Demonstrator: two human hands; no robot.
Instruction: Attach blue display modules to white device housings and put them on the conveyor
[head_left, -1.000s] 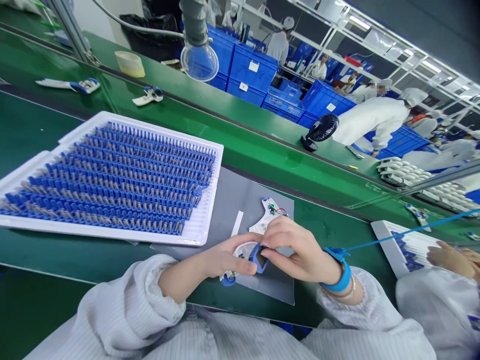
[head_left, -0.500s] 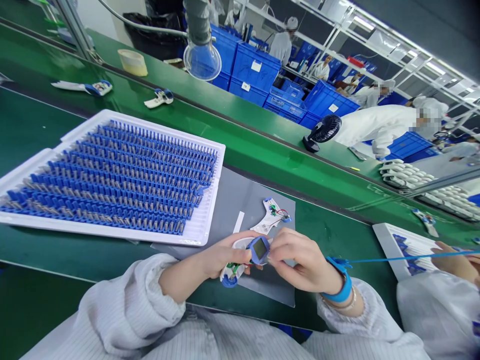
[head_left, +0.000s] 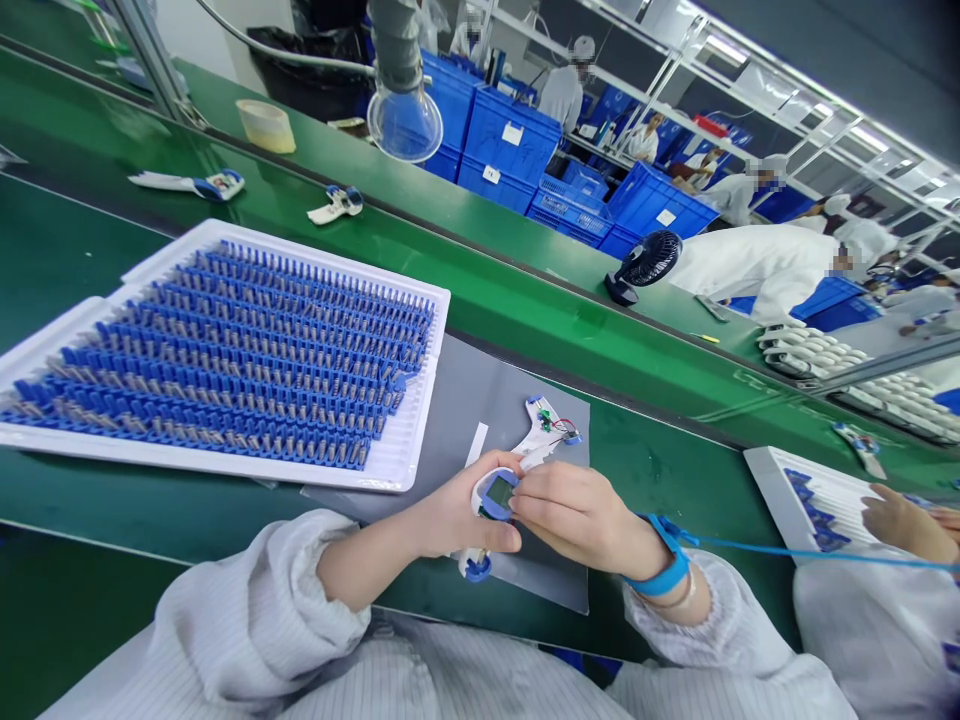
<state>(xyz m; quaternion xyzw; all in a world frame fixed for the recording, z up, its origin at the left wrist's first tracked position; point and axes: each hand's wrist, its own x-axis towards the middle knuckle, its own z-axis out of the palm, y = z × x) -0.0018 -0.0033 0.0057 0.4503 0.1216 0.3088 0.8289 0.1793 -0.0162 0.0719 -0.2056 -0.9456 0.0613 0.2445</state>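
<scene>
My left hand is closed around a white thermometer housing with a blue end pointing down. A blue-framed display lies on the upper part of that housing. My right hand is closed, its fingertips pressed to the display frame's right edge; what the tips cover is hidden. A blue wrist strap with a cord circles my right wrist. Just beyond my hands, a second white housing with a green circuit board and red wires rests on a grey mat.
At left stands a white tray packed with rows of blue parts with metal springs. Housings lie on the green conveyor beyond. A black fan and a lamp stand behind. A co-worker's hand is over another tray at right.
My right hand has moved left, and the display now sits lower and farther left over the housing. My left thumb has come down below it. Housings on the conveyor have shifted right.
</scene>
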